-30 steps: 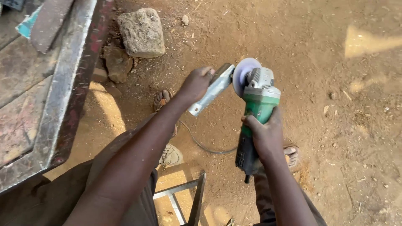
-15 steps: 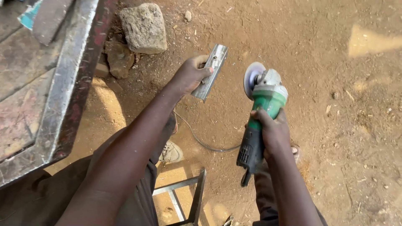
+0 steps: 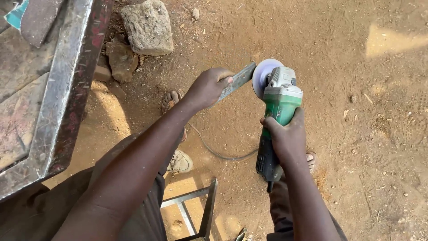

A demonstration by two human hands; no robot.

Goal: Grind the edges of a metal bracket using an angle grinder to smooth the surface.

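Left hand (image 3: 208,87): one, clenched round one flat metal strip (image 3: 237,82), held in the air, its far end touching the grinder's disc (image 3: 263,76). Right hand (image 3: 286,137): one, grasping one green angle grinder (image 3: 275,117) by its body. Cable (image 3: 218,151): one, trailing over bare dirt ground (image 3: 356,134), outdoors. Rocks (image 3: 147,27): two large, near the metal table (image 3: 62,89) edge at left. Metal frame (image 3: 196,209): one, below.

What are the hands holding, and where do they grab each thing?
The left hand grips a flat metal piece by its near end. The right hand holds a green angle grinder around its body.
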